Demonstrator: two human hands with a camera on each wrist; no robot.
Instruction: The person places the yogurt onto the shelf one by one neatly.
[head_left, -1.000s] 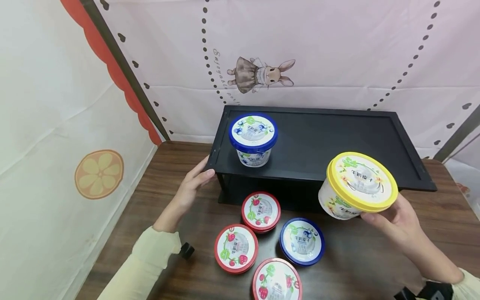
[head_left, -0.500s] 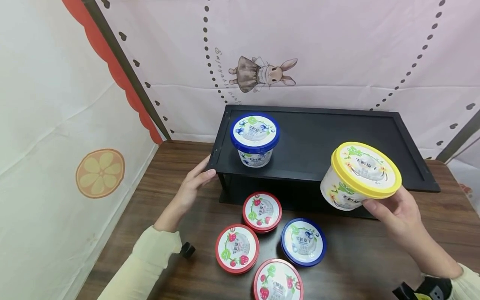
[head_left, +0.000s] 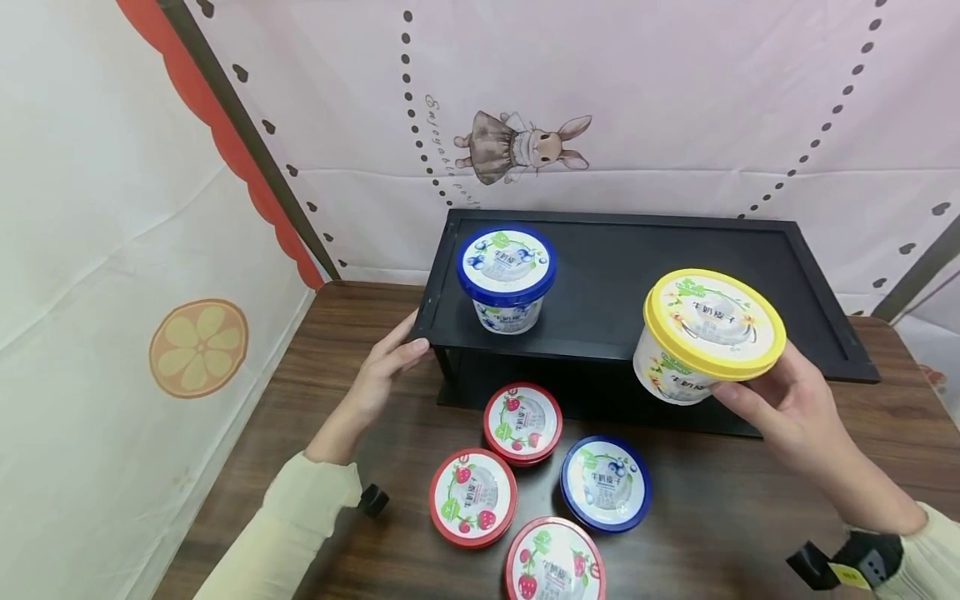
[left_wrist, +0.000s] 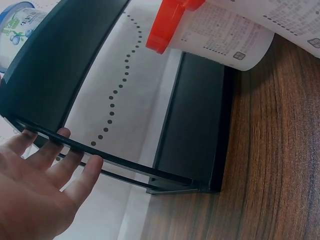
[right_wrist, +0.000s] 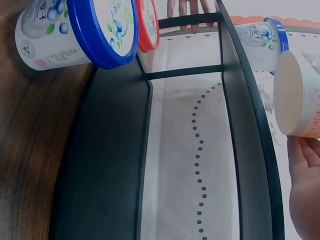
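My right hand (head_left: 795, 408) grips a white tub with a yellow lid (head_left: 715, 323) by its right side, slightly tilted above the front edge of a black two-tier shelf (head_left: 600, 275). In the right wrist view, the tub's pale base (right_wrist: 289, 95) faces the camera and the fingers are partly out of frame. My left hand (head_left: 378, 379) holds the shelf's left end, thumb at the front corner. In the left wrist view, its fingers (left_wrist: 82, 182) lie over the side rail. A blue-lidded tub (head_left: 506, 275) stands upright on the top tier at left.
On the brown wooden table (head_left: 712, 517), before the shelf, stand several tubs: a back red-lidded one (head_left: 522, 423), a left red-lidded one (head_left: 472, 497), a front red-lidded one (head_left: 555, 562) and a blue-lidded one (head_left: 605, 483). A patterned cloth (head_left: 675, 100) hangs behind the shelf.
My right hand has raised the yellow-lidded tub towards the top tier, most recently shifting it slightly left. My left hand keeps its place on the shelf, and the other tubs stay put.
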